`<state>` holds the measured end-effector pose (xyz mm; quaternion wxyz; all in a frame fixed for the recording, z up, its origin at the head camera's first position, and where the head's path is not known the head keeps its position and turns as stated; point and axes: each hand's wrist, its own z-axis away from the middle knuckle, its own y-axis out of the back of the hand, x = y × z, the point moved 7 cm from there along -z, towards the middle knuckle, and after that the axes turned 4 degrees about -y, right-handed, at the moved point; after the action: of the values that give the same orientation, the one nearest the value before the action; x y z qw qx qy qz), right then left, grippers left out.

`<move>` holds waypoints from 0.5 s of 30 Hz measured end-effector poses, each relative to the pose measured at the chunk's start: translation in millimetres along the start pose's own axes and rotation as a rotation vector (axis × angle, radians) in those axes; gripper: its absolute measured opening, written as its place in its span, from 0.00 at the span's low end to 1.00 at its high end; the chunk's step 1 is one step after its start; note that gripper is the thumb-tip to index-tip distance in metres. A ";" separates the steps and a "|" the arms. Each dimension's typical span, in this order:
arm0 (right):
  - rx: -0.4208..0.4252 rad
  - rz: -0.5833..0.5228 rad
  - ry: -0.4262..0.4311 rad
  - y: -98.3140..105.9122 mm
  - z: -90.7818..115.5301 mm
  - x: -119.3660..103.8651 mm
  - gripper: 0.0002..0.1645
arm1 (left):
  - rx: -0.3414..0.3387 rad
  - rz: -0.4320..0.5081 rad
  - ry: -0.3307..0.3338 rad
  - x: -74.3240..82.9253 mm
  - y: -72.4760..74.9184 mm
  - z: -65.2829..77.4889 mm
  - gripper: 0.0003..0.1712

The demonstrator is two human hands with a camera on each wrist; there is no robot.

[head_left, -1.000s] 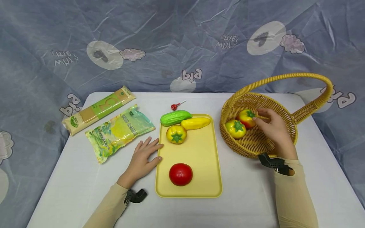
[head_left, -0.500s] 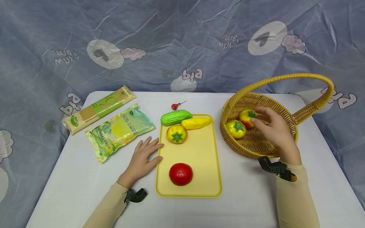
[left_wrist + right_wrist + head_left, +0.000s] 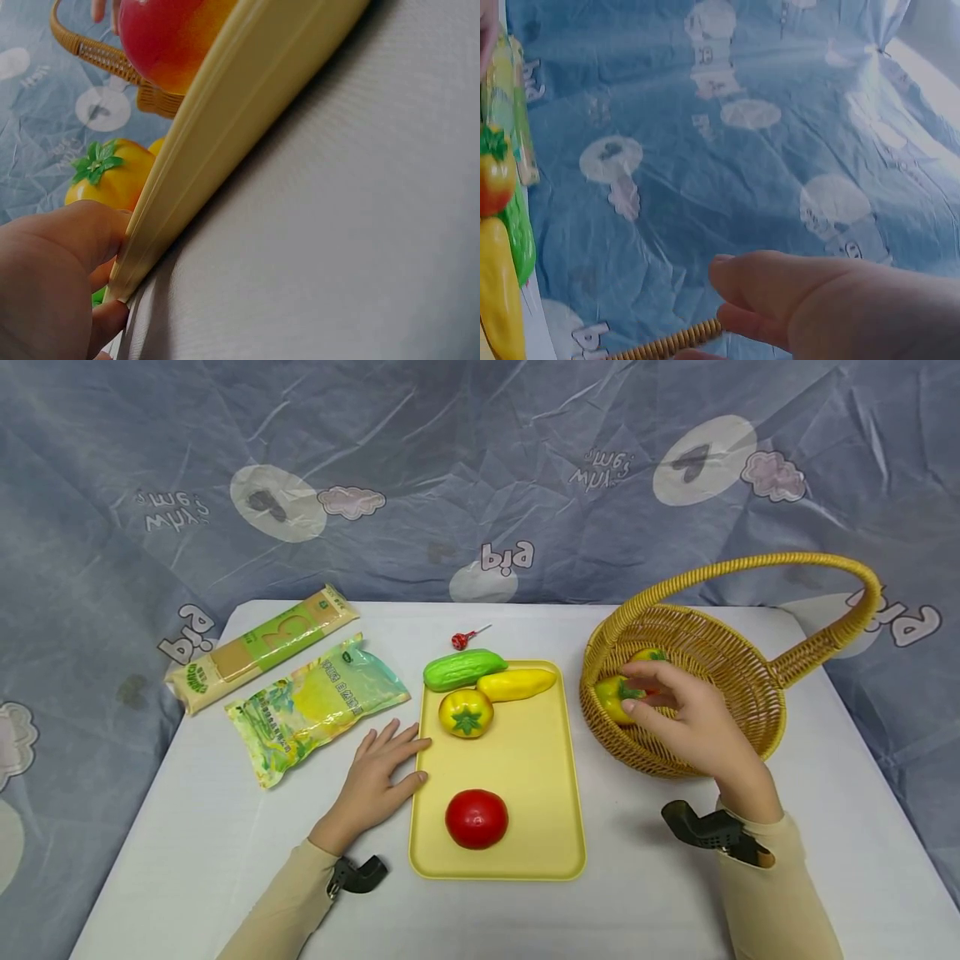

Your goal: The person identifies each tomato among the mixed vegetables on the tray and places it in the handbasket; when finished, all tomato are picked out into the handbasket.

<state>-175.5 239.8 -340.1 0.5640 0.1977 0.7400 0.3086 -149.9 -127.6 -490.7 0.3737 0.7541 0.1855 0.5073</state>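
A toy yellow tomato [image 3: 611, 700] with green leaves sits in the wicker basket [image 3: 738, 693], and a second, red-and-yellow tomato [image 3: 647, 655] lies behind it, mostly hidden. Over the basket, my right hand [image 3: 693, 718] has its thumb and fingers apart above the yellow tomato; whether they touch it cannot be told. My left hand [image 3: 375, 781] lies with spread fingers against the left rim of the yellow tray [image 3: 525, 777]. On that tray are a red tomato [image 3: 476, 818], a yellow tomato [image 3: 466, 713], a green cucumber [image 3: 465, 669] and a long yellow vegetable [image 3: 517, 684].
Left of the tray lie a green-and-yellow bag [image 3: 318, 710] and a long noodle packet [image 3: 262, 647]. A red lollipop [image 3: 461, 640] is behind the tray. The tall basket handle [image 3: 750, 564] arches over the basket, and a printed cloth [image 3: 420, 485] hangs at the back.
My right hand has moved left and toward the front inside the basket, from the red-and-yellow tomato to over the yellow one. My left hand and the tray's contents stay put.
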 end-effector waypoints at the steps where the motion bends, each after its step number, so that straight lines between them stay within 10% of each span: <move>1: -0.006 -0.010 0.036 -2.5 1.4 -4.8 0.22 | 0.000 0.001 0.000 0.1 0.0 0.1 0.27; 15: -0.289 -0.039 0.172 -65.2 8.9 -28.5 0.20 | -0.007 0.003 0.008 1.4 0.8 0.1 0.27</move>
<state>-155.3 176.0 -365.7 0.5269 0.0730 0.7373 0.4165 -149.3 -127.2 -489.2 0.3748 0.7510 0.1842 0.5115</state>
